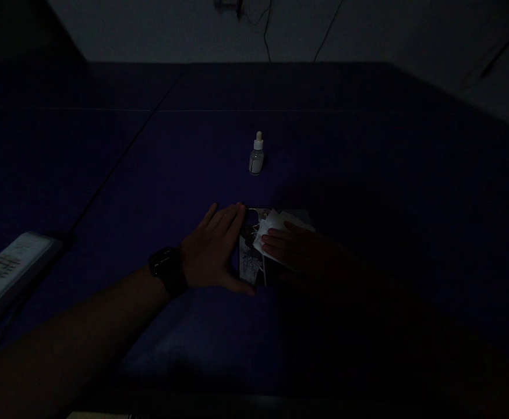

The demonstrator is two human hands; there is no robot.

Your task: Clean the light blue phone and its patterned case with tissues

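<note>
A phone case [250, 265] with a dark and light printed picture lies flat on the dark blue table, its camera cutout at the upper left. My left hand [213, 247], wearing a black watch on the wrist, braces the case's left end between thumb and forefinger. With its fingers laid over a folded white tissue [274, 224], my right hand [293, 247] presses it onto the case. The tissue and hand hide much of the case's right part. Deep shadow covers most of my right hand and forearm.
A small dropper bottle [257, 162] with a white collar stands upright beyond the case. At the far left lies a white power strip [12, 270] with a cord. A pale wall [158, 32] with hanging cables rises behind the table. The scene is very dim.
</note>
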